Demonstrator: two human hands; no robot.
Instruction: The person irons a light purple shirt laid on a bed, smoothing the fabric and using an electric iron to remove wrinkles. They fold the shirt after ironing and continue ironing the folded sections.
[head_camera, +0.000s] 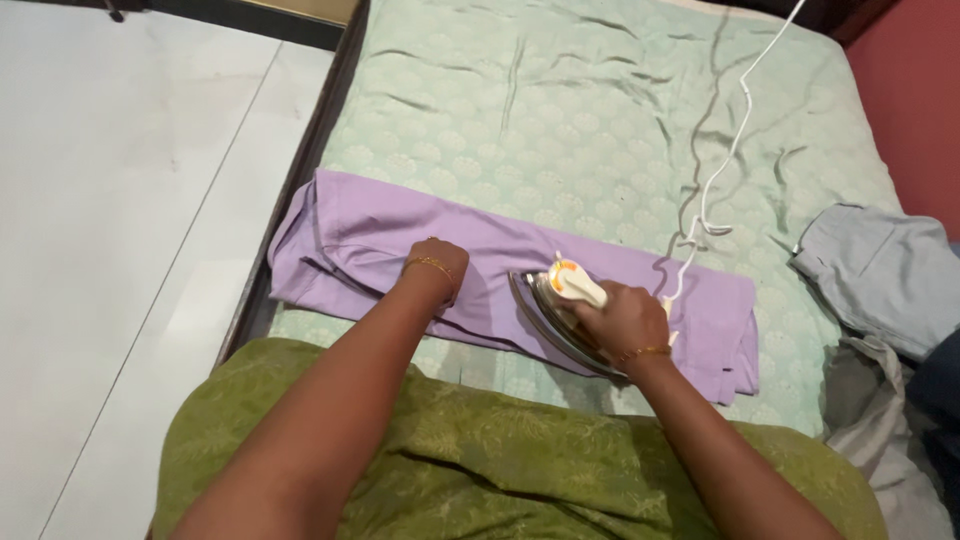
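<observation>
Here, a lilac cloth (480, 265), soft and folded into a long strip, lies across the near edge of a bed (600, 110) covered in a pale green, patterned, creased sheet. The right hand (620, 320) has its fingers wrapped around the white handle of an iron (560, 310), whose shiny metal plate rests on the middle of the cloth. The left hand (437, 262) presses the cloth flat, fingers curled together. A white cord (735, 120) trails toward the far right corner. Grey folded clothes (885, 275) sit at the right edge; the far half lies open.
</observation>
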